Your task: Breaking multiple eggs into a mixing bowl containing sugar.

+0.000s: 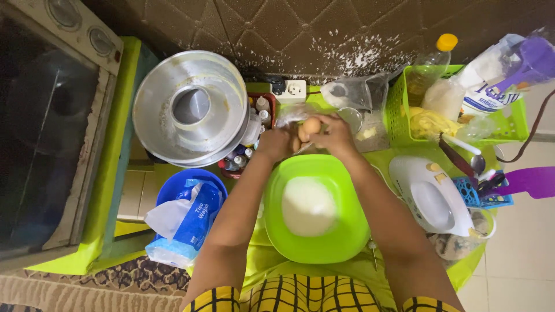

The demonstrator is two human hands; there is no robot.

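Both hands meet just past the far rim of a green bowl with white powder in it. The right hand pinches a brown egg, the left hand right beside it. Silver ring-shaped cake pan sits far left, white hand mixer on the right.

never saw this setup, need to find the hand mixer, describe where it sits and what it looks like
Start at the green bowl of white powder. Past the right arm lies the white hand mixer, beside a small blue basket: smooth, rounded and white among bright plastic.
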